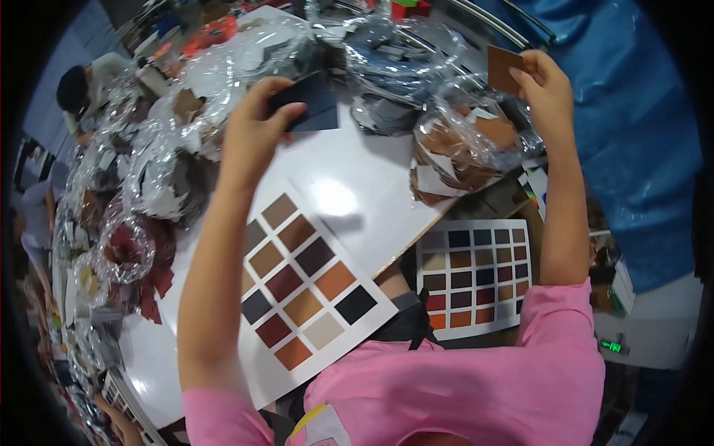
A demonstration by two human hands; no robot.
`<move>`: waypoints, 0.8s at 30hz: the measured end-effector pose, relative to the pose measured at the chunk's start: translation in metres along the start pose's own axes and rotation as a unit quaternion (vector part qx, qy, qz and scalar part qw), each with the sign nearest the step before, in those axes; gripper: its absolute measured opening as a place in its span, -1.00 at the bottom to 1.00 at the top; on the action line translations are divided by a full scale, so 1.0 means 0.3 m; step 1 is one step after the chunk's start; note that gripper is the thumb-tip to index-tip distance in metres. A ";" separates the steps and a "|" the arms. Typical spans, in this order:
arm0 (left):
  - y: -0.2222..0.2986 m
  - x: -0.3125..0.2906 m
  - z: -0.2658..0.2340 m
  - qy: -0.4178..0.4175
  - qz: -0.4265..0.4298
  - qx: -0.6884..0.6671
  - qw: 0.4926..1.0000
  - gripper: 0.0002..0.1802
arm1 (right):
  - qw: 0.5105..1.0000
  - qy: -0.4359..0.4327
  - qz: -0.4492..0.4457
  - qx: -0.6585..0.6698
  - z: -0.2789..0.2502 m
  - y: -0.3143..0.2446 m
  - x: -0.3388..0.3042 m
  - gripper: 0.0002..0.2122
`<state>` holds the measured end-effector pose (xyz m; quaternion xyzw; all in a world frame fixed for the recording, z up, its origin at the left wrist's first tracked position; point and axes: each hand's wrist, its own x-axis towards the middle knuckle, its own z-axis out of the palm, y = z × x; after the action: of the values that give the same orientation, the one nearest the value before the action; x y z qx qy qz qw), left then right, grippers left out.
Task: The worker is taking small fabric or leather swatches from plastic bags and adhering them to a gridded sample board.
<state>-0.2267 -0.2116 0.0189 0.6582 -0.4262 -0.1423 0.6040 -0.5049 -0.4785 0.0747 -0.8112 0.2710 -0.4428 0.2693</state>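
Pinched in my left hand (pixel 256 123) is a stack of dark navy swatches (pixel 316 104), held above the white table. Up at the right, my right hand (pixel 547 85) grips a brown leather-like swatch (pixel 502 68) by its edge, over a clear plastic bag of brown pieces (pixel 465 149). Below my left hand lies a white sample card (pixel 323 331) with rows of brown, maroon, orange, black and grey squares, partly covered by my left forearm. A second sample card (pixel 476 279) with smaller squares rests lower, beside the table's edge.
Plastic bags of grey pieces (pixel 390 111) stand at the back, and more bags (pixel 163 175) crowd the left side, one with dark red pieces (pixel 126 249). A blue sheet (pixel 632 149) hangs at right. Other people (pixel 97 82) are at the far left.
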 end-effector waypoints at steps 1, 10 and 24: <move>-0.020 0.006 0.015 0.003 0.018 -0.028 0.999 -0.73 | 1.000 -0.006 0.011 0.018 0.002 -0.027 -0.012 -0.87; 0.093 0.362 0.329 0.061 -0.012 -0.057 0.996 -0.73 | 0.991 -0.041 0.080 0.101 -0.011 -0.133 -0.119 -0.95; -0.084 0.409 0.256 0.018 0.206 0.240 0.949 -0.84 | 0.969 0.003 0.103 0.224 0.034 -0.129 -0.205 -0.90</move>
<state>-0.1976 -0.3557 0.0183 0.6843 -0.5631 0.1034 0.4516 -0.5167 -0.4073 0.0610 -0.6966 0.2479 -0.4642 0.4876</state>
